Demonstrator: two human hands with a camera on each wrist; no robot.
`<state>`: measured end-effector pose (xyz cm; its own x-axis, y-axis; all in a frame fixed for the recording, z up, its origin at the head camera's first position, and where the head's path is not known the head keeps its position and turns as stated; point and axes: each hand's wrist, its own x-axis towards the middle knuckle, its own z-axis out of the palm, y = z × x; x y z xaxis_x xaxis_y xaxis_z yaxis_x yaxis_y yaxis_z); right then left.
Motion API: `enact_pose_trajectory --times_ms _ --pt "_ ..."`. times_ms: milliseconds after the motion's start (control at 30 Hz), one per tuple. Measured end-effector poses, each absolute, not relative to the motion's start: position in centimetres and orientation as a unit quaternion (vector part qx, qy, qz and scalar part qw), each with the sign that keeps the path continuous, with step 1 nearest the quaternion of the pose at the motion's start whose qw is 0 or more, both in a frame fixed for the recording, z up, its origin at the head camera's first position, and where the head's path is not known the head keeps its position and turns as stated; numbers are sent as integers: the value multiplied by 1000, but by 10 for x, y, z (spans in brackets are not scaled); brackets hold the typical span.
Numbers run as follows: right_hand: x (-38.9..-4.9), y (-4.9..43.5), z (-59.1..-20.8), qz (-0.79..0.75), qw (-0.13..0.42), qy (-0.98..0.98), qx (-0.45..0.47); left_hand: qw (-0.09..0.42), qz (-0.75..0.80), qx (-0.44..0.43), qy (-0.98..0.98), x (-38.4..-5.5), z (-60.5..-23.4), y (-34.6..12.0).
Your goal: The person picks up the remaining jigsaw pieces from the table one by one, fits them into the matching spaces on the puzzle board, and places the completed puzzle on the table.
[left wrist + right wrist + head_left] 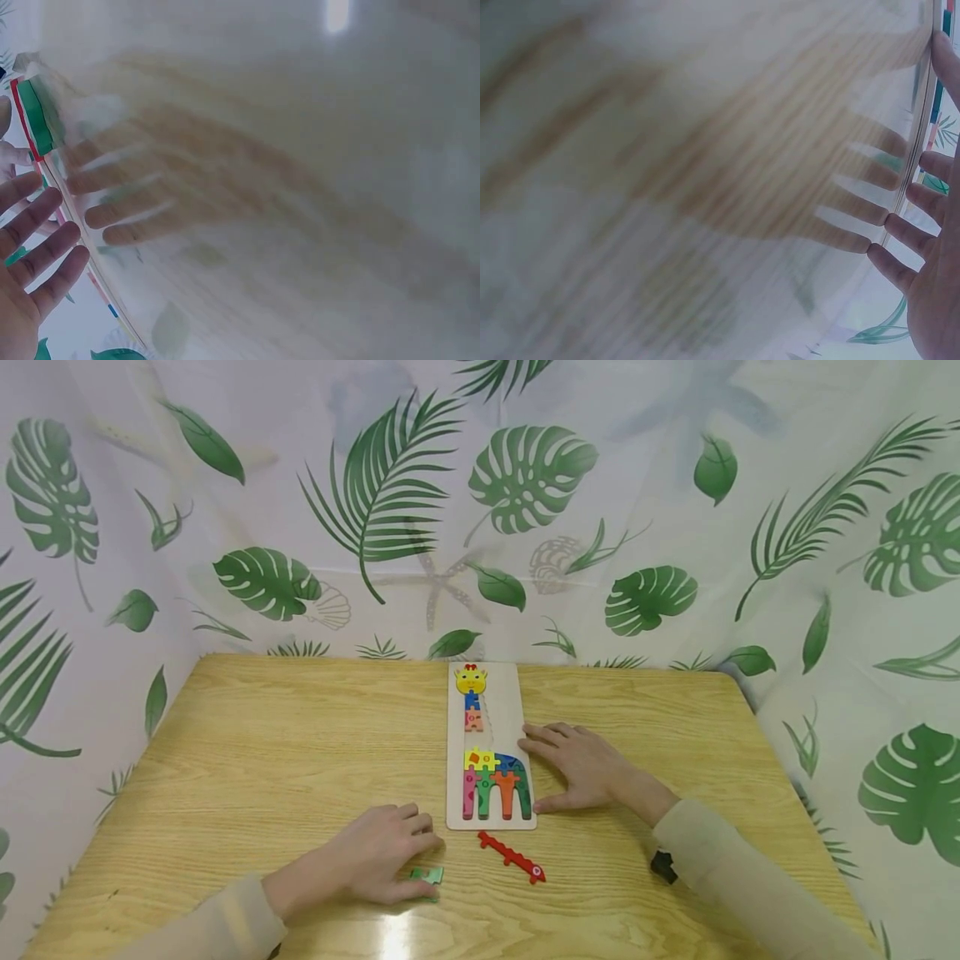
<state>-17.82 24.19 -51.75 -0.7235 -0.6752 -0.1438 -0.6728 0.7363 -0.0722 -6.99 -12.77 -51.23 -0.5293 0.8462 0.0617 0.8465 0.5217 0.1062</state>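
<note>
A wooden board (506,706) holds a giraffe jigsaw. Its yellow head (471,681), blue and orange neck pieces, and colorful body and leg pieces lie in place, with bare board between neck and body. My left hand (386,853) is over a green puzzle piece (427,875), thumb beside it; the left wrist view shows that green piece (35,116) near the thumb, the other fingers spread and straight. My right hand (581,766) rests at the board's right edge, and its fingertips touch that edge in the right wrist view. A long red puzzle piece (512,857) lies below the board.
The wooden table (315,727) reaches back to a leaf-printed cloth (420,627) that hangs behind and on both sides. A small black object (663,866) shows by the right wrist.
</note>
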Motion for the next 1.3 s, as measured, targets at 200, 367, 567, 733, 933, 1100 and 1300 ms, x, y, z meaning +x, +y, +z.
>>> enact_pose_trajectory --times_ms 200,367,567,733,933,1100,1300 --pt "-178 242 -517 -8 79 928 -364 10 -62 -488 -870 -66 -514 -127" --pt "-178 242 -517 -12 78 928 -365 2 -65 -487 -871 -62 -514 -125" --pt "-178 242 -518 -4 76 929 -363 24 -62 -492 -868 -59 -515 -125" --pt "-177 242 -517 -8 79 928 -363 45 -53 -497 -865 -59 -516 -125" --pt "-176 241 -515 -8 77 928 -363 46 -50 -498 -864 -59 -516 -126" --pt "-176 242 -516 -9 79 929 -362 49 -29 -505 -861 -65 -516 -131" --pt "-176 241 -515 -8 81 929 -361 21 -34 -501 -865 -73 -513 -137"
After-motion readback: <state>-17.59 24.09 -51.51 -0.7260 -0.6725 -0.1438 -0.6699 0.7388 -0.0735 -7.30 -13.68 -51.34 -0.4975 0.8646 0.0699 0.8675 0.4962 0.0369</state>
